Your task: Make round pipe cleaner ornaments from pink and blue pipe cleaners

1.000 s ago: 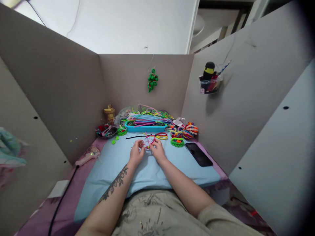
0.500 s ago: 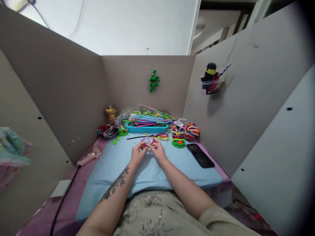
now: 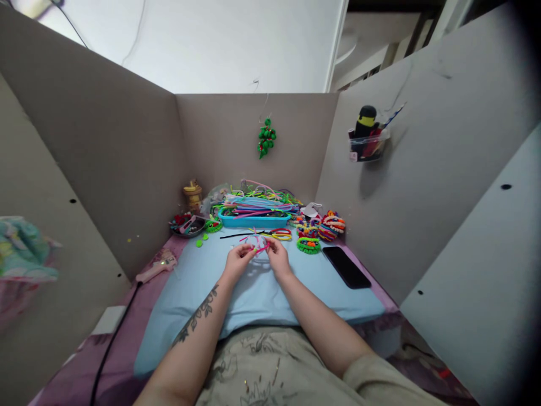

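Note:
Both my hands meet over a light blue pillow (image 3: 203, 299) in a cardboard-walled booth. My left hand (image 3: 238, 261) and my right hand (image 3: 278, 257) pinch a small pink and white pipe-cleaner piece (image 3: 257, 243) between their fingertips, fingers curled on it from either side. Just beyond it lie a black stick (image 3: 234, 234) and red and yellow pipe-cleaner loops (image 3: 281, 233).
A teal tray (image 3: 253, 217) heaped with colourful pipe cleaners stands at the back. Coiled pipe-cleaner shapes (image 3: 321, 228) lie right of it, a black phone (image 3: 346, 267) further right. A dish of bits (image 3: 188, 224) and a glue gun (image 3: 156, 268) with cord sit left. Green ornament (image 3: 266, 137) hangs on the back wall.
The hands stay together on the pipe-cleaner piece, turning it slightly; the pink loop now looks flatter and lower between the fingers. The view has drifted a little.

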